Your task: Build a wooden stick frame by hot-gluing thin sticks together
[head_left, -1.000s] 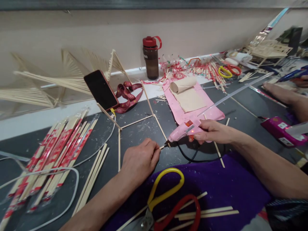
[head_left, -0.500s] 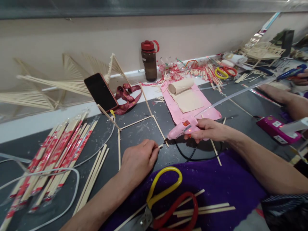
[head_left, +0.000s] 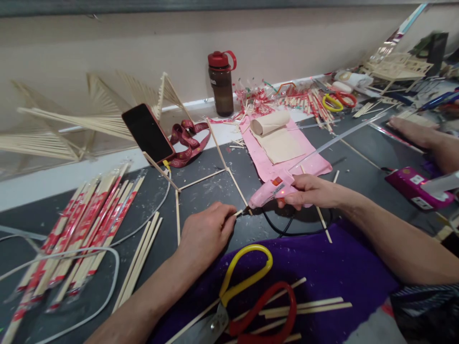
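Pink glue gun (head_left: pixel 270 192) gripped in the right hand (head_left: pixel 311 191), nozzle right by a thin stick (head_left: pixel 238 213)
Left hand (head_left: pixel 206 231) has that stick's other end pinched, near the wooden frame (head_left: pixel 203 179) on the grey table (head_left: pixel 205 197).

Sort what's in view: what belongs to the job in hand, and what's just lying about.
Seemingly in the job:
pink glue gun, in the right hand
short stick, in the left hand
stick frame beyond the left hand

Seemingly just lying about:
phone
bottle with red lid
dark red strap
paper roll
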`<state>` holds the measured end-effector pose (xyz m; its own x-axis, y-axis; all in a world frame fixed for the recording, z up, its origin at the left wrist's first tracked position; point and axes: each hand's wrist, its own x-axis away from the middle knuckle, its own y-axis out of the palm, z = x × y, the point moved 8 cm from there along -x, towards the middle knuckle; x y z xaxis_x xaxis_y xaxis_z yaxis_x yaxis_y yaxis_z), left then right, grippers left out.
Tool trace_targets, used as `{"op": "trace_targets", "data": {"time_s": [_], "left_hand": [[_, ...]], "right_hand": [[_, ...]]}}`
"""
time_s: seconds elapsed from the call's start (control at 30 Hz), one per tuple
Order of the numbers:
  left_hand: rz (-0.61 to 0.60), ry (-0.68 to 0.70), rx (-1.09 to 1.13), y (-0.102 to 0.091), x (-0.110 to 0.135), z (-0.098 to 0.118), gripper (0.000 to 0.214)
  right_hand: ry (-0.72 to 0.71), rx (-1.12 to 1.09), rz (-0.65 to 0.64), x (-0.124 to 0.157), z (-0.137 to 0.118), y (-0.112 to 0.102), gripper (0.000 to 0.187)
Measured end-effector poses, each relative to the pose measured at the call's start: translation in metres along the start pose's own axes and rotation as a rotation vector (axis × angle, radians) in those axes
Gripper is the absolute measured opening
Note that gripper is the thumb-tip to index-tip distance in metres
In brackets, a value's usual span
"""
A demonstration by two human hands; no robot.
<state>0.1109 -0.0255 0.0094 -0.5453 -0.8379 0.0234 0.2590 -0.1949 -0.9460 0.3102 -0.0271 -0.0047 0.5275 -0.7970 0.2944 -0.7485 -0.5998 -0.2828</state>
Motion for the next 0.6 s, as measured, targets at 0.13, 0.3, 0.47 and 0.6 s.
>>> {"op": "trace_targets", "data": {"time_s": [0.13,0.3,0.47,0.6], "left_hand": [[-0.019,0.002,0.024,0.0001,-0.0007,0.0019,0.022],[-0.043,0.000,0.032,0.0010,-0.0008,0.0033,0.023],[-0.041,0.004,0.037,0.0012,-0.0002,0.0039,0.023],[-0.045,0.005,0.037,0.0012,-0.0003,0.0040,0.023]], "right_hand": [[-0.010,-0.005,-0.008,-0.0012,-0.0008,0.0011,0.035],[-0.005,0.012,-0.007,-0.0018,-0.0010,0.0005,0.038],[-0.012,-0.022,0.026,-0.0022,0.0009,-0.0006,0.037],[-0.025,-0.046,0.034,-0.0031,0.0032,-0.0006,0.035]]}}
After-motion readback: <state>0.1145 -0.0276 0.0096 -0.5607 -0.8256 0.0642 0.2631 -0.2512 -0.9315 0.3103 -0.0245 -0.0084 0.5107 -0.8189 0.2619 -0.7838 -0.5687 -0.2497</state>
